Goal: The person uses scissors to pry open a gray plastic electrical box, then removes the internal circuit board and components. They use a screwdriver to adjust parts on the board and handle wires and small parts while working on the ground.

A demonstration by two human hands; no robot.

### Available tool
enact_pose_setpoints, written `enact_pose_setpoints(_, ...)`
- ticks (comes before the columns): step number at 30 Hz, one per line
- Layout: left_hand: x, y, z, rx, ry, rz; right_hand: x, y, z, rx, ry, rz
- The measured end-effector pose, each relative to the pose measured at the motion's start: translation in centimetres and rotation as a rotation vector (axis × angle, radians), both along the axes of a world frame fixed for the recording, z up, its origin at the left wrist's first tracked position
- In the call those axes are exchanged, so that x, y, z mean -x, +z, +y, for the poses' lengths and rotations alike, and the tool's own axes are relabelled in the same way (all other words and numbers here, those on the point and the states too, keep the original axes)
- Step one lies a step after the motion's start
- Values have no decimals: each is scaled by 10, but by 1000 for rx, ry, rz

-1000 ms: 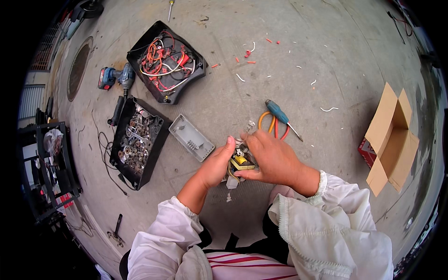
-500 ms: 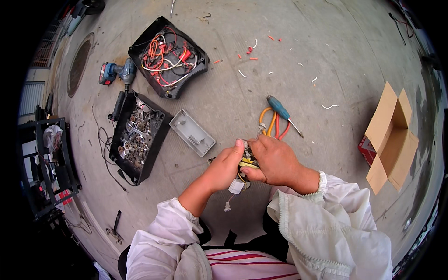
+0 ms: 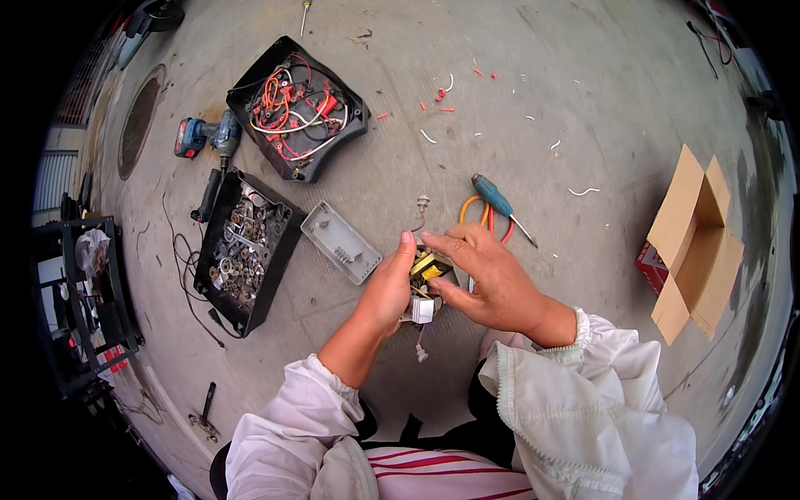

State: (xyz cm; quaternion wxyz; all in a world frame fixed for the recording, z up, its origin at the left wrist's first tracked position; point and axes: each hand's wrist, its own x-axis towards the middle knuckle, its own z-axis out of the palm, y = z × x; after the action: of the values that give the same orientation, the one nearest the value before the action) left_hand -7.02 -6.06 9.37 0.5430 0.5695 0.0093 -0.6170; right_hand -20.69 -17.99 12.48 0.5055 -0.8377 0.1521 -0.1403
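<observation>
A small electrical assembly with a yellow-wrapped, transformer-like part [image 3: 432, 268] rests in my left hand [image 3: 385, 292], its thumb upright along the near-left side. My right hand [image 3: 496, 279] is at the assembly's right side, thumb and forefinger spread apart around the yellow part. Its other fingers partly hide that side. A white block [image 3: 422, 311] sits at the assembly's lower end. One lead with a round end [image 3: 422, 202] sticks out beyond my hands, and another lead end [image 3: 422, 355] hangs toward me. Left of my hands lies an open grey plastic housing [image 3: 340, 243].
A screwdriver [image 3: 493, 196] lies across orange- and red-handled tools [image 3: 472, 208]. To the left are a black bin of metal hardware [image 3: 275, 279], a black tray of wires [image 3: 354, 125] and a cordless power tool [image 3: 218, 133]. An open cardboard box [image 3: 717, 250] stands right; wire scraps dot the concrete.
My right hand has loosened and its fingers have spread, uncovering more of the yellow part. The far lead has come into view, extended away from my hands. The view has shifted slightly.
</observation>
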Motion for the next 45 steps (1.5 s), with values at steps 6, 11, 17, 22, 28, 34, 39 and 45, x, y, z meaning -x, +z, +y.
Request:
enact_pose_setpoints(6, 6, 3, 2, -85, -93, -243, -3, -6, 10, 88, 21, 104)
enact_pose_setpoints(11, 10, -24, 16, -102, -83, -355, -6, -8, 18, 182, -25, 95)
enact_pose_setpoints(17, 9, -27, 16, -101, -158, -424, -5, -3, 10, 5, -11, 59)
enact_pose_setpoints(22, -3, 5, 5, -85, -361, -379, 0, -1, 1, -178, -11, 107)
enact_pose_setpoints(28, -7, 3, -3, -23, -151, -300, -5, -20, 9, -453, -307, 114)
enact_pose_setpoints(34, 7, 0, 1, 5, -201, -622, -5, -38, 26, -810, -253, 232)
enact_pose_setpoints(39, 4, -6, 9, 63, -288, -654, 0, -41, 27, -695, -232, 292)
enact_pose_setpoints(45, -1, -2, 8, 121, -358, -647, 0, -47, 31, -760, -247, 151)
